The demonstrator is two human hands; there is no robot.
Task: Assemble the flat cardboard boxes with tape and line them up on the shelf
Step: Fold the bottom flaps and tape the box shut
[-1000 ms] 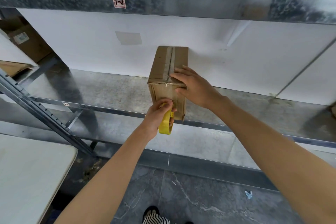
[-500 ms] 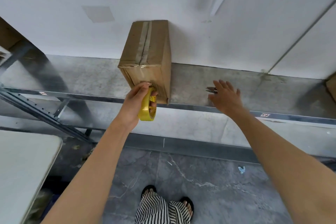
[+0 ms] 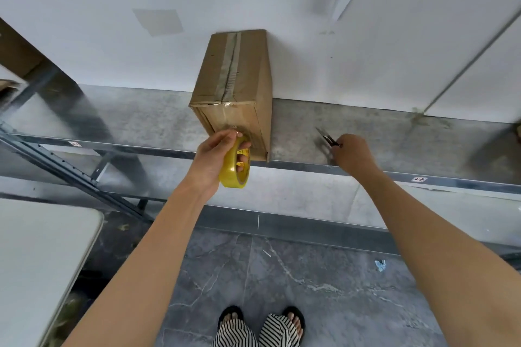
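Note:
A closed cardboard box (image 3: 239, 70) stands on the metal shelf (image 3: 141, 118), its top seam taped and its back against the white wall. My left hand (image 3: 215, 160) grips a yellow tape roll (image 3: 235, 169) held against the lower front face of the box, thumb on the tape end. To the right, my right hand (image 3: 352, 153) is curled round small dark scissors (image 3: 327, 138) on the shelf, blades pointing up and left.
A white table corner (image 3: 42, 256) sits at the lower left. Diagonal shelf braces (image 3: 70, 169) run under the shelf at the left. Another cardboard box (image 3: 17, 56) stands at the far left. My sandalled feet (image 3: 262, 324) are on the dark marble floor.
My right hand left the top of the box, moved right along the shelf and closed on the scissors. My left hand stayed at the box front with the tape roll. The view tilted down.

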